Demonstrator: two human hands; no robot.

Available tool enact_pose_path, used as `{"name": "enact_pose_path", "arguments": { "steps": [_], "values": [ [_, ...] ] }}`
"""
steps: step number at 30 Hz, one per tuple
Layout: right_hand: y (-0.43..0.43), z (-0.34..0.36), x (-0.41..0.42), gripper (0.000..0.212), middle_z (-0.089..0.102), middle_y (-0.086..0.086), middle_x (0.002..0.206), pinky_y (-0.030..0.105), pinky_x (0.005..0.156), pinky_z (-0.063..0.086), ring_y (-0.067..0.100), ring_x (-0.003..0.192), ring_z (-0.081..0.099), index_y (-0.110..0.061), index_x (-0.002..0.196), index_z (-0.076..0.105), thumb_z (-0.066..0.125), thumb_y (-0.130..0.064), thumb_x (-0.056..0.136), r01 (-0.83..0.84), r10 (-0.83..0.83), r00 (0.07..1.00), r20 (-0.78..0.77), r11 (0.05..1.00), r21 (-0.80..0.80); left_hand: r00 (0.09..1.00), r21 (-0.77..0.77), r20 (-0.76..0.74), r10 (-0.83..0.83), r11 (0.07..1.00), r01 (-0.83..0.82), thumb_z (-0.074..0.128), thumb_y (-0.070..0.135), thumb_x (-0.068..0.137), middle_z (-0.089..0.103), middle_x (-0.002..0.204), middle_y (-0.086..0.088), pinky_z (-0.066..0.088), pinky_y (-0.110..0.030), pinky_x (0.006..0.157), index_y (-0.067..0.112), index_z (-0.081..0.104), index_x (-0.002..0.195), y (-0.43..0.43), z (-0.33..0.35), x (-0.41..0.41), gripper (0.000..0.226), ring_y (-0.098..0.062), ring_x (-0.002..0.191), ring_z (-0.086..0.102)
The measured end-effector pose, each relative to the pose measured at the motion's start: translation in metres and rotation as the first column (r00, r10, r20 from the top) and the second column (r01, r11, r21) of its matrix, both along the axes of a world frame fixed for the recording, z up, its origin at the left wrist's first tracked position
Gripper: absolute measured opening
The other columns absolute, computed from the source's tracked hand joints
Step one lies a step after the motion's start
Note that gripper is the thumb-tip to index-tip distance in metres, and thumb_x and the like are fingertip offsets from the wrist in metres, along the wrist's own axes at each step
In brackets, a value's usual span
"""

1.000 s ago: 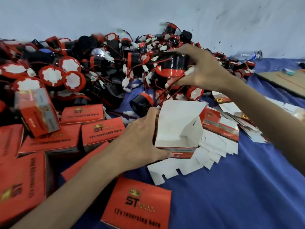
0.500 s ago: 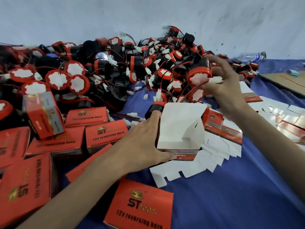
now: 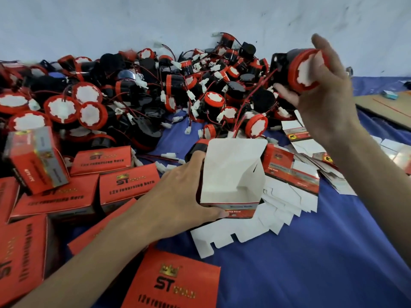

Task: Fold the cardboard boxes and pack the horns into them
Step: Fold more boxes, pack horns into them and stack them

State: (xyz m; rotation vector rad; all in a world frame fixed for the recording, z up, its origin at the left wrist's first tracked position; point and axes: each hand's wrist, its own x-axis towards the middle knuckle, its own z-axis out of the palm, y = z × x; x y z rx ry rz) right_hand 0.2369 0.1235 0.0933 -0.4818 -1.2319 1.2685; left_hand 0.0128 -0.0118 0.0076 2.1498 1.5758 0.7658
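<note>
Head view: horn [image 3: 299,68] in right hand [image 3: 322,94]

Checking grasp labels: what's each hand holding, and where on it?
Right hand grips a horn around its black-and-red body, lifted above the pile. Left hand holds the open box by its left side, thumb along the front bottom edge.

Right hand [image 3: 320,90] gripping horn [image 3: 299,68] above left-held open box [image 3: 233,174].
</note>
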Motion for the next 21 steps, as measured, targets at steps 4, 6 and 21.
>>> {"name": "enact_pose_path", "arguments": {
  "steps": [4,6,21],
  "values": [
    [-0.013,0.006,-0.005,0.030,0.065,0.005,0.098,0.024,0.064,0.053,0.018,0.094,0.062,-0.008,0.112,0.050,0.044,-0.020,0.085,-0.339,0.317,0.938,-0.140,0.922,-0.188,1.000,-0.009,-0.008,0.004,1.000,-0.004,0.072,0.055,0.062,0.046,0.101,0.028,0.036,-0.002,0.076,0.051,0.020,0.104,-0.001,0.000,0.000,0.067,0.027,0.096,0.035],
    [-0.018,0.005,-0.010,0.033,0.064,0.004,0.092,0.016,0.056,0.048,0.014,0.091,0.055,-0.004,0.104,0.053,0.049,-0.026,0.080,-0.435,0.413,0.900,-0.136,0.865,-0.250,1.000,-0.003,-0.001,0.001,1.000,-0.001,0.072,0.054,0.063,0.047,0.102,0.026,0.038,-0.005,0.078,0.049,0.022,0.108,-0.001,0.000,-0.001,0.068,0.020,0.096,0.039],
    [-0.038,0.028,0.000,0.073,0.047,0.001,0.112,0.023,0.079,0.054,0.010,0.093,0.060,-0.024,0.134,0.038,0.063,-0.015,0.067,0.083,-0.526,0.549,0.650,0.808,0.584,0.996,0.215,0.069,-0.048,0.976,0.032,0.077,0.047,0.067,0.034,0.112,0.037,0.049,-0.019,0.079,0.055,0.014,0.113,-0.005,0.000,0.004,0.079,0.001,0.097,0.054]
  ]
}}
